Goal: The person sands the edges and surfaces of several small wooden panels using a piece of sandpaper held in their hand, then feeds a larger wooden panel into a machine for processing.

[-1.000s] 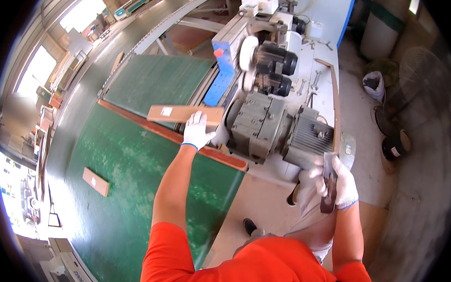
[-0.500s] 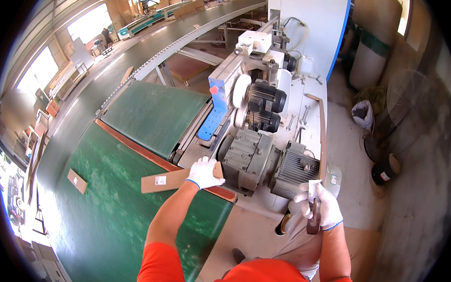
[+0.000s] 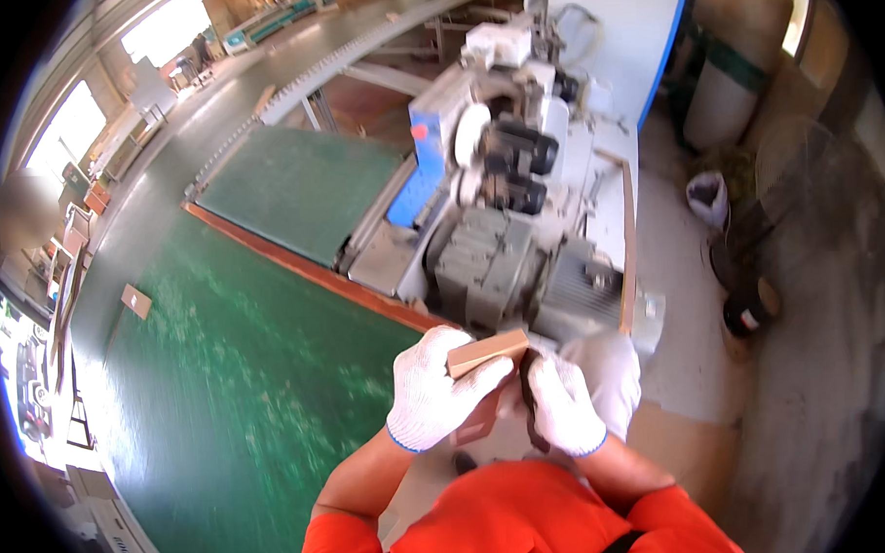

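My left hand [image 3: 430, 386], in a white knit glove, grips a wooden board [image 3: 488, 352] in front of my body, its fingers and thumb closed round it. The board's narrow light-brown edge faces up, and its face runs down partly behind the glove. My right hand [image 3: 564, 401], gloved too, is closed round a dark brown tool [image 3: 530, 395] right beside the board. Only a thin strip of this tool shows, so its kind is unclear, and I cannot tell whether it touches the board.
A green conveyor belt [image 3: 272, 409] fills the left, with another small board [image 3: 136, 301] on it. Ahead stand a machine with grey motors [image 3: 486, 260], a shorter green belt [image 3: 298, 189] and a white cabinet [image 3: 610, 37]. At right are a white sack [image 3: 708, 199] and a bucket [image 3: 753, 308].
My left hand has lifted the board off the belt and brought it toward my body, tipped on edge. My right hand has moved left to it. The white slip at my right fingers is out of sight.
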A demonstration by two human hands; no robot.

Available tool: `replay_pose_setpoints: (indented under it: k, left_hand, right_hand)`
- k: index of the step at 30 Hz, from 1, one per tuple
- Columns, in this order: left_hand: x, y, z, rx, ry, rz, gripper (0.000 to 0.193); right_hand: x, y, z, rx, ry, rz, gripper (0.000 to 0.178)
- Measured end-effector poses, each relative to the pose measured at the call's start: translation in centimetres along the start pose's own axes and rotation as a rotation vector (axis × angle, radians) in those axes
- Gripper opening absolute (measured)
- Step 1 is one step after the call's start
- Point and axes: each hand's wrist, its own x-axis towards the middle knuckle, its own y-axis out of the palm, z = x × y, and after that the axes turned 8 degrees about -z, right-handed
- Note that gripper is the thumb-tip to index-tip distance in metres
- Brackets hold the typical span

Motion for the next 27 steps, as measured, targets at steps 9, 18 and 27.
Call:
replay_pose_setpoints:
  k: [9, 18, 27]
  left_hand:
    - [-7.8, 0.1, 0.8, -0.551, -0.170, 0.214, 0.034]
    - [-9.8, 0.1, -1.1, -0.460, 0.036, 0.202, 0.048]
    - [-9.7, 1.4, -2.9, -0.391, 0.104, 0.259, 0.046]
  right_hand:
    - [-4.8, -1.8, -1.9, -0.340, -0.008, 0.222, 0.061]
    - [-6.6, -3.0, -0.7, -0.335, -0.014, 0.335, 0.054]
    - [-7.8, -4.2, 1.7, -0.477, 0.049, 0.317, 0.049]
